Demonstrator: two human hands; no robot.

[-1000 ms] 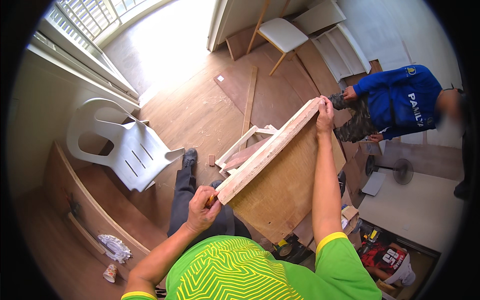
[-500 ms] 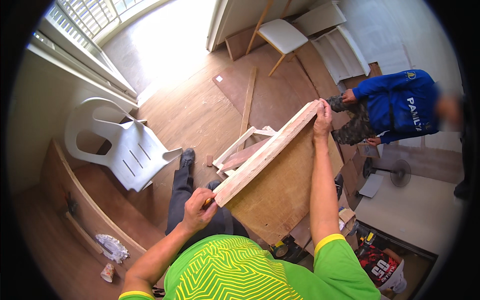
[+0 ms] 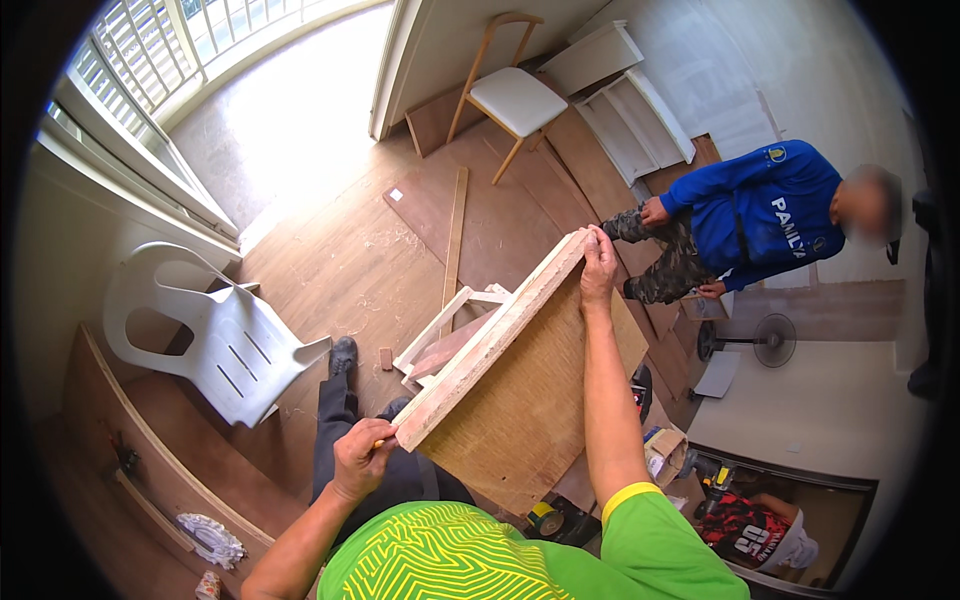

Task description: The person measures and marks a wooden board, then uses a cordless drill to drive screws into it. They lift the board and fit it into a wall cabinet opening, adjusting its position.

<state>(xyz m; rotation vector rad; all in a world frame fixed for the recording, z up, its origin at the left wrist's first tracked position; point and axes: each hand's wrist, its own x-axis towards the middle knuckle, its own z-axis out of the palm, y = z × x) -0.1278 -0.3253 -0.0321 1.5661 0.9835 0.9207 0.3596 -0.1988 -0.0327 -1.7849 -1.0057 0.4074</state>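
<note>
A pale wooden batten [image 3: 497, 342] runs diagonally along the left edge of a brown plywood board [image 3: 540, 410]. My right hand [image 3: 599, 270] is closed around the batten's far end, arm stretched forward. At the near end, my left hand [image 3: 362, 460] pinches a small yellow-orange pencil [image 3: 379, 443], its fingertips against the batten's corner. Just beyond the batten, a small wooden frame [image 3: 432, 335] is partly hidden by it. What supports the board underneath cannot be seen.
On the left stand a white plastic chair [image 3: 245, 350] and a curved-edge wooden panel [image 3: 150, 420]. A person in blue [image 3: 765, 215] stands at right, near a fan [image 3: 774, 340]. Power tools [image 3: 712, 475] and another person [image 3: 745, 530] are lower right. A loose strip [image 3: 455, 240] lies on the floor.
My view has shifted, so most of the scene sits further left in the picture. Both hands keep their places at the batten's ends.
</note>
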